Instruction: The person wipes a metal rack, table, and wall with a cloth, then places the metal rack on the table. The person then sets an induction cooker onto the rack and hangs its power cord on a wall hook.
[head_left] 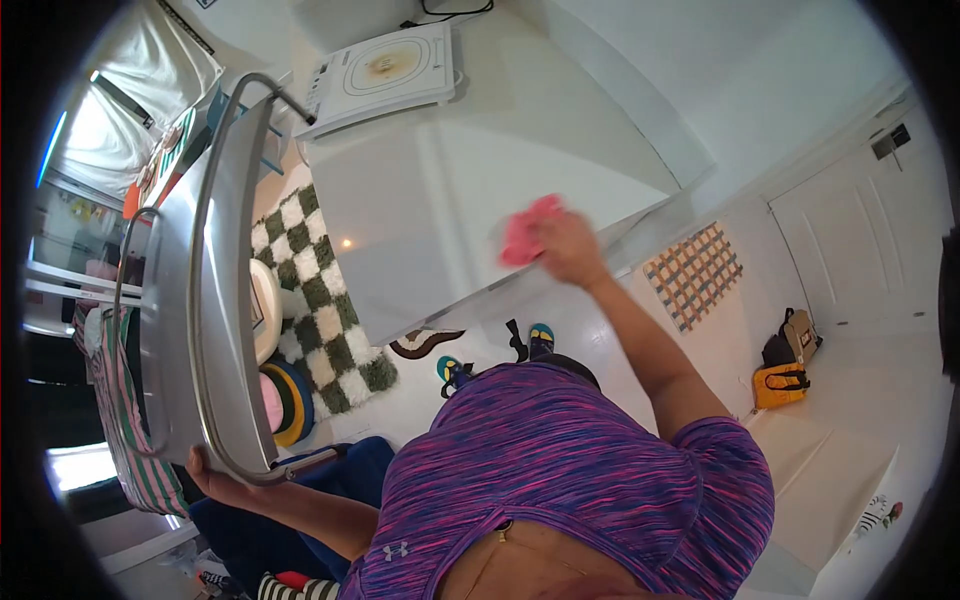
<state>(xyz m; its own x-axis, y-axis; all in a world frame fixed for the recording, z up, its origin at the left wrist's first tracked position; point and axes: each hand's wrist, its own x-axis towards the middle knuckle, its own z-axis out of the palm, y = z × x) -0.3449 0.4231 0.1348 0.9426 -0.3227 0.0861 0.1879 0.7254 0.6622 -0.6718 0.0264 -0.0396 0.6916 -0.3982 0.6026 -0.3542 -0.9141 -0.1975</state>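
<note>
My right hand (570,250) is closed on a pink cloth (525,230) over the white countertop (450,190), near its front edge. Hand and cloth are slightly blurred. At the lower left, my left hand (225,485) grips the lower end of a grey metal rack (225,290) with bent tube rails. The rack is tipped on its side and held off to the left of the counter. Most of that hand's fingers are hidden behind the rack.
A white induction cooktop (395,65) sits at the counter's far left, with a black cord behind it. A checkered rug (320,310), a round stool and a dark blue chair (350,470) stand left below. A yellow bag (780,385) lies near the door at right.
</note>
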